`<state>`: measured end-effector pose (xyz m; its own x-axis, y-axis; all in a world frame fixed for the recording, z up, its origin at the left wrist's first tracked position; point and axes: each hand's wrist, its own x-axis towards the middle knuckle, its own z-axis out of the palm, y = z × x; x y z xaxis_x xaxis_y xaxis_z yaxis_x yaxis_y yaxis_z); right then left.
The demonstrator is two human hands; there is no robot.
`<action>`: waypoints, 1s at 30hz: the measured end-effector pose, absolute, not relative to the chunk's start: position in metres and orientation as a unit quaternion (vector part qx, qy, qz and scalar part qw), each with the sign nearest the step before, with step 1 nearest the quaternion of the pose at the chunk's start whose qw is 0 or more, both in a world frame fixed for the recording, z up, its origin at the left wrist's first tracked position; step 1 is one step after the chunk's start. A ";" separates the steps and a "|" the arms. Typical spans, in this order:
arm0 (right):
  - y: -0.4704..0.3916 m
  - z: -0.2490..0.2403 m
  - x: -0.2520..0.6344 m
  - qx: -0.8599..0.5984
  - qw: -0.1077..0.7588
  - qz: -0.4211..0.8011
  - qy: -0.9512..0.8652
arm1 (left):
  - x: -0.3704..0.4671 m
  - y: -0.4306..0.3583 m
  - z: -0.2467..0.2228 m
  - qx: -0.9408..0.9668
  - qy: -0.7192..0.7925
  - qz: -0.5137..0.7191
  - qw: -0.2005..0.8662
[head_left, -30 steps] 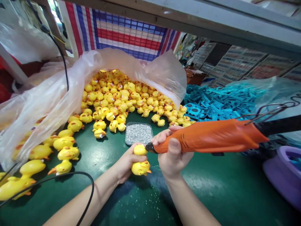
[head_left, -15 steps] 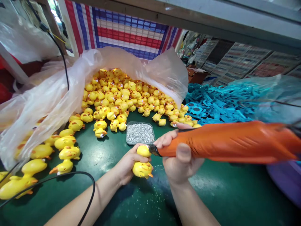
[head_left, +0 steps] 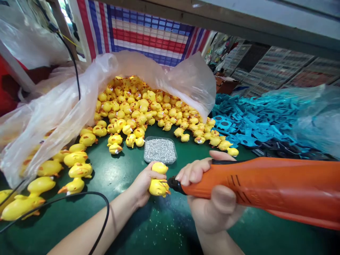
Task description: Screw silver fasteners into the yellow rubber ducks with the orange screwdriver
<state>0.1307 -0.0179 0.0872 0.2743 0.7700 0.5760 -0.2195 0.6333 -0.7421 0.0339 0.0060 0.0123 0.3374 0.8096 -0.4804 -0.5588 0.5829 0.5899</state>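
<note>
Between the fingers of my left hand (head_left: pixel 143 186) is a yellow toy duck (head_left: pixel 159 187), lying on its side with two round parts showing. My right hand (head_left: pixel 209 194) wraps around an orange electric screwdriver (head_left: pixel 268 184), which points left. Its black nose (head_left: pixel 175 184) is close to the duck's right side; I cannot tell whether they touch. Just beyond both hands stands a clear plastic tray (head_left: pixel 145 157) filled with small silvery screws (head_left: pixel 160 150).
A big heap of yellow ducks (head_left: pixel 138 102) spills from a clear plastic bag (head_left: pixel 53 113). Turquoise plastic parts (head_left: pixel 255 113) are piled at the right, with dark parts (head_left: pixel 278 148) in front. A black cable (head_left: pixel 107 209) crosses my left forearm on the green table (head_left: pixel 119 230).
The screwdriver's nose has come off the duck's upper round part and moved lower. My right hand has shifted right and down. My left hand keeps hold of the duck.
</note>
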 end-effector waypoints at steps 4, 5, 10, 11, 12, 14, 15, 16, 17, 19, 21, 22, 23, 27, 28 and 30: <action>-0.015 0.070 0.126 -0.264 0.746 0.333 -0.513 | 0.034 0.003 0.018 0.170 0.375 0.432 0.803; -0.014 0.068 0.125 -0.257 0.746 0.340 -0.511 | 0.034 0.002 0.019 0.170 0.375 0.434 0.801; -0.014 0.065 0.121 -0.238 0.750 0.345 -0.512 | 0.033 0.003 0.018 0.165 0.387 0.438 0.794; -0.015 0.063 0.121 -0.239 0.749 0.344 -0.513 | 0.032 0.003 0.017 0.164 0.390 0.437 0.794; -0.015 0.061 0.121 -0.238 0.749 0.344 -0.514 | 0.032 0.004 0.017 0.163 0.392 0.436 0.793; -0.014 0.056 0.121 -0.233 0.750 0.347 -0.512 | 0.032 0.004 0.015 0.166 0.395 0.437 0.791; -0.013 0.054 0.122 -0.229 0.750 0.351 -0.511 | 0.032 0.004 0.014 0.169 0.394 0.435 0.792; -0.013 0.053 0.122 -0.228 0.747 0.359 -0.510 | 0.032 0.004 0.012 0.170 0.392 0.430 0.795; -0.012 0.052 0.123 -0.230 0.741 0.369 -0.511 | 0.033 0.004 0.010 0.170 0.386 0.423 0.802; -0.012 0.056 0.125 -0.243 0.722 0.395 -0.513 | 0.036 0.004 0.007 0.169 0.368 0.405 0.820; -0.012 0.067 0.129 -0.258 0.709 0.414 -0.509 | 0.039 0.004 0.006 0.180 0.367 0.379 0.830; -0.012 0.075 0.132 -0.265 0.713 0.413 -0.501 | 0.040 0.004 0.007 0.193 0.378 0.365 0.829; -0.011 0.082 0.137 -0.271 0.723 0.402 -0.492 | 0.040 0.002 0.009 0.212 0.395 0.350 0.823; 0.000 0.104 0.167 -0.323 0.785 0.246 -0.469 | 0.010 -0.011 0.027 0.352 0.420 0.254 0.797; 0.004 0.106 0.175 -0.341 0.799 0.173 -0.464 | -0.005 -0.017 0.034 0.403 0.411 0.212 0.790; 0.010 0.105 0.188 -0.356 0.820 -0.003 -0.449 | -0.042 -0.029 0.050 0.534 0.396 0.111 0.739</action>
<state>0.1880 0.0097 0.1050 0.5975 0.3143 0.7377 0.3251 0.7460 -0.5811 -0.0416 -0.0286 0.0498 0.6618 0.5870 -0.4663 0.2585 0.4052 0.8769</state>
